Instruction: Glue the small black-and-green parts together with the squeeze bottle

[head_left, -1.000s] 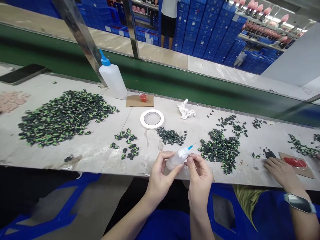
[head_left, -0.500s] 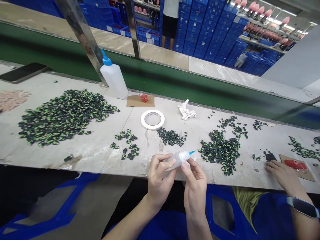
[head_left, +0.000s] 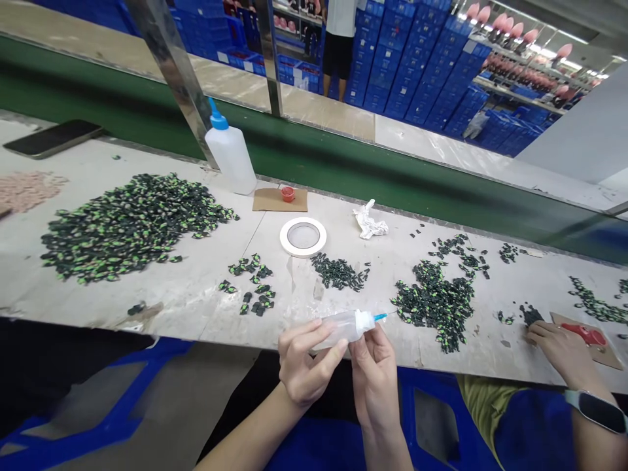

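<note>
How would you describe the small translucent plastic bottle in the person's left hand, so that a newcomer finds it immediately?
Find the long pale-grey worktable and follow its near edge to the person's left hand. It grips a small translucent plastic bottle, nearly sideways. Its narrow blue tip points right, whereas the larger, blue-capped milky-white plastic bottle stands at the back.

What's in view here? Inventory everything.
Worktable: one, whitish, foreground
Small bottle: one, whitish, front centre
Large bottle: one, whitish, back left
Phone: one, black, left
Small pieces: many, pink, left
Dark parts: many, black-green, across worktable
Tape roll: one, white, centre
Tissue: one, white, back
Cardboard: two, brown, back, right
Red items: two, red, on cardboard
Strip: one, green, behind
Crates: many, blue, background
Shelved goods: many, pink, background
Stools: two, blue, front
Standing person: one, white top, background
Co-worker's hand: one, right
Left hand: one, around small bottle
Right hand: one, at its neck
</note>
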`<state>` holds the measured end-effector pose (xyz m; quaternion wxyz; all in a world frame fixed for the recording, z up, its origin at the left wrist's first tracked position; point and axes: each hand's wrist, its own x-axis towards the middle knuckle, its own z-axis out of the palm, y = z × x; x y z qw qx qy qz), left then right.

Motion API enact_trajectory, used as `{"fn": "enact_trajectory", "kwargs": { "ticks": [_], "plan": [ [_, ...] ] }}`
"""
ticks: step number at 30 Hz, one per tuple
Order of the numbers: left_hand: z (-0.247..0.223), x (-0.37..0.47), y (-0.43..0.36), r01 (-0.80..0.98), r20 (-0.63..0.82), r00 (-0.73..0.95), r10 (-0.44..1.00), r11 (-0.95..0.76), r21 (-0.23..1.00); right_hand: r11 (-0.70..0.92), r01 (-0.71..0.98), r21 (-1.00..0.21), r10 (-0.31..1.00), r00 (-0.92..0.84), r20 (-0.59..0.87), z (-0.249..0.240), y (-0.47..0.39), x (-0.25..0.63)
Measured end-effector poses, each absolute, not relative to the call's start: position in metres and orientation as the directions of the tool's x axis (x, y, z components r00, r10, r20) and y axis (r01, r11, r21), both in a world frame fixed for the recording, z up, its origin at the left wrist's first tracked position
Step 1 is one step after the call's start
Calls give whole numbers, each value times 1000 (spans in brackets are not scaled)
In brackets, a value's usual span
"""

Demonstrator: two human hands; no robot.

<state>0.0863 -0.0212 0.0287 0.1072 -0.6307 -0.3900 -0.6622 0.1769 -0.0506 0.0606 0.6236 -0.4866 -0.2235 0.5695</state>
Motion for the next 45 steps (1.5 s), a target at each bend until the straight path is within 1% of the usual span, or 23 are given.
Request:
{"fn": "enact_trajectory", "kwargs": {
  "ticks": [4,7,9,11,14,17,19,21,22,24,26,27,29,31,32,34,36,38,39,41,42,43,45],
  "plan": [
    [31,86,-18,669,943,-198,267,-667,330,-132,-495,-859,940,212,-267,60,-51,176],
    [30,87,-17,675,943,-208,259,-660,330,-125,-479,-869,937,230,-262,57,-51,174],
    [27,87,-18,664,938,-201,282,-665,342,-118,-465,-877,933,250,-258,55,-51,173],
    [23,89,-18,634,923,-196,330,-675,376,-114,-445,-888,929,269,-253,51,-50,173],
    [21,93,-18,566,865,-256,432,-658,496,-95,-372,-923,903,359,-237,45,-50,174],
    [24,99,-18,436,745,-307,592,-609,663,-63,-288,-956,870,453,-194,38,-49,175],
    [25,104,-19,307,651,-289,702,-576,757,-50,-251,-967,866,471,-167,35,-48,176],
    [24,107,-21,206,577,-234,782,-540,816,-55,-211,-976,859,489,-155,35,-47,179],
    [24,107,-21,190,550,-179,816,-520,833,-61,-185,-981,849,507,-148,35,-45,183],
    [22,100,-16,226,506,-10,862,-491,841,-70,-107,-992,818,562,-118,36,-42,194],
    [21,82,-2,321,490,180,853,-522,791,-93,10,-996,784,617,-67,34,-38,209],
    [20,70,9,376,505,224,833,-552,744,-117,78,-990,774,632,-42,32,-37,218],
    [18,41,37,520,554,258,792,-597,611,-155,176,-972,791,612,-15,27,-35,232],
    [17,12,68,662,530,328,782,-591,462,-152,196,-969,833,554,-19,20,-34,240],
    [17,1,83,721,490,354,797,-566,399,-144,183,-972,849,527,-26,16,-34,242],
    [16,-16,110,775,395,428,813,-555,302,-119,163,-979,856,516,-18,11,-36,241],
    [15,-24,128,780,324,488,811,-571,254,-57,228,-972,830,551,81,9,-40,237],
    [13,-26,137,768,294,521,801,-590,248,50,391,-919,757,586,290,9,-48,234],
    [13,-25,138,757,286,531,798,-598,264,117,487,-866,695,583,421,11,-53,233],
    [15,-23,134,715,280,544,791,-611,339,235,651,-721,562,515,648,15,-60,228],
    [18,-21,129,680,281,549,787,-616,398,285,706,-648,526,450,721,18,-62,224],
    [22,-19,122,633,287,551,783,-617,468,331,739,-587,524,373,766,23,-63,219],
    [34,-14,103,505,313,545,778,-603,617,413,744,-524,607,204,768,34,-59,206]
  ]
}}
